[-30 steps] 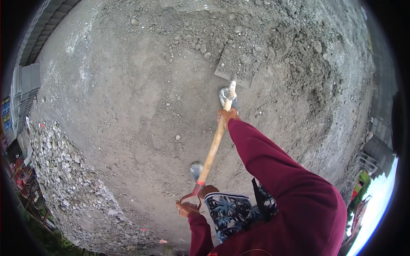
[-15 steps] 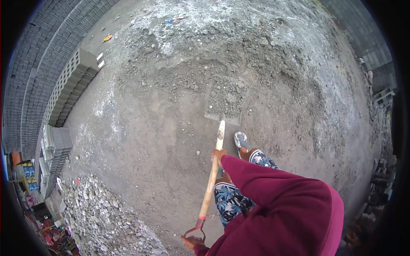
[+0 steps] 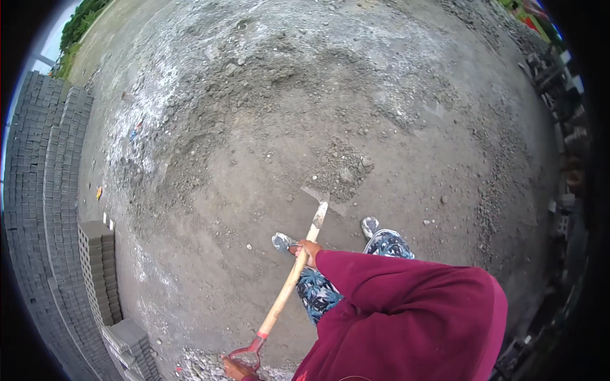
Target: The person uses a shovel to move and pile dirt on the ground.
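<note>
I hold a shovel with a wooden shaft (image 3: 287, 292) and a red grip at its top end. My right hand (image 3: 307, 249) is closed around the shaft partway down, the arm in a dark red sleeve. My left hand (image 3: 234, 368) grips the red handle at the bottom edge of the view. The grey blade (image 3: 325, 198) lies flat on the ground, loaded with a small heap of gravelly dirt (image 3: 343, 170). My two feet (image 3: 370, 225) in grey shoes stand just behind the blade, below patterned trousers.
Grey dirt and gravel ground (image 3: 305, 95) stretches ahead. Stacks of dark grey paving blocks (image 3: 44, 190) line the left side, with smaller stacks (image 3: 101, 267) nearer. Loose stones (image 3: 203, 368) lie at the bottom. Clutter and objects (image 3: 559, 95) stand along the right rim.
The view has swung round, bringing the block stacks closer on the left. The shovel blade has dropped lower to the ground under a small dirt heap, and my feet have shifted.
</note>
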The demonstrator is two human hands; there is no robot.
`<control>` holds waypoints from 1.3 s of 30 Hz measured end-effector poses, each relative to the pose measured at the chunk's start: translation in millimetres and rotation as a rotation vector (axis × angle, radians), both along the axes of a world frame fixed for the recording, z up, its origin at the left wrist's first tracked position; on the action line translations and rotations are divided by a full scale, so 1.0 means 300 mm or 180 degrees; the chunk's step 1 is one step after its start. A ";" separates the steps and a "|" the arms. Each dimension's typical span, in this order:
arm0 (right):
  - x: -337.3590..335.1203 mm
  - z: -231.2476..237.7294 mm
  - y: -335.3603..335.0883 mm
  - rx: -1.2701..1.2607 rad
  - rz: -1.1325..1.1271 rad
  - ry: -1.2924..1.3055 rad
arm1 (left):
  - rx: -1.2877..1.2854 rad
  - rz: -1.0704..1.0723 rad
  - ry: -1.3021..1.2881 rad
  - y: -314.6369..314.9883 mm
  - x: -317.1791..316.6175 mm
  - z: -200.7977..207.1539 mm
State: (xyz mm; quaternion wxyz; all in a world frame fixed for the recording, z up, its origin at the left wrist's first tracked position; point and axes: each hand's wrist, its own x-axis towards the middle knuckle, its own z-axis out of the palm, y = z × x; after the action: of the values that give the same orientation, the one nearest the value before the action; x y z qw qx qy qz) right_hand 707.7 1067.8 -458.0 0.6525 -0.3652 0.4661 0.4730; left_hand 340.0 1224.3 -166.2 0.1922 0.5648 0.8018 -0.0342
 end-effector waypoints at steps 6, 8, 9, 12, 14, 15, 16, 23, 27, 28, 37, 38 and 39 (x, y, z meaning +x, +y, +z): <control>0.596 0.188 -1.175 -0.0985 -0.1926 -0.1146 | -0.0548 -0.0612 -0.2740 -0.527 0.971 -0.186; 0.684 0.340 -1.719 -0.1872 -0.2495 -0.1593 | -0.1848 -0.1066 -0.3217 -0.888 1.262 -0.186; 0.677 0.448 -1.944 -0.2252 -0.2669 -0.1759 | -0.2659 -0.1290 -0.3585 -1.113 1.369 -0.092; 0.595 0.777 -2.323 -0.2471 -0.3306 -0.1878 | -0.4017 -0.3987 -0.4061 -1.672 1.532 0.188; 0.404 0.906 -2.613 -0.2351 -0.3119 -0.1751 | -0.4391 -0.4804 -0.4201 -1.907 1.482 0.396; 0.368 0.940 -2.670 -0.2326 -0.3134 -0.1829 | -0.4180 -0.5014 -0.4753 -1.987 1.475 0.454; 0.297 0.896 -2.629 -0.2213 -0.3116 -0.1762 | -0.4225 -0.5042 -0.4687 -1.978 1.478 0.450; 0.360 0.327 -1.985 -0.1920 -0.3443 -0.0365 | -0.3093 -0.4645 -0.3510 -1.538 1.688 0.095; 0.371 0.106 -1.464 -0.1932 -0.1978 -0.0028 | -0.2797 -0.3182 -0.3035 -1.138 1.596 0.159; 0.387 0.125 -1.299 -0.1764 -0.1453 -0.0056 | -0.2552 -0.2899 -0.2980 -1.015 1.513 0.194; 0.390 0.227 -0.269 -0.0795 0.0956 -0.1181 | -0.2052 0.1553 -0.4426 -0.664 0.823 0.170; 0.388 0.243 -0.136 -0.0772 0.1059 -0.1189 | -0.2044 0.1897 -0.4708 -0.605 0.792 0.143; 0.380 0.256 -0.011 -0.0684 0.1221 -0.1284 | -0.2063 0.2258 -0.4974 -0.553 0.760 0.120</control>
State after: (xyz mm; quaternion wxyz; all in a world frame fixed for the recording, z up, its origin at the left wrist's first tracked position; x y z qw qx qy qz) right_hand 821.7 1064.7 -381.3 0.5882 -0.6001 0.2970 0.4535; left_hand 567.9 1058.3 -130.2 0.8281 0.0666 0.5213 0.1954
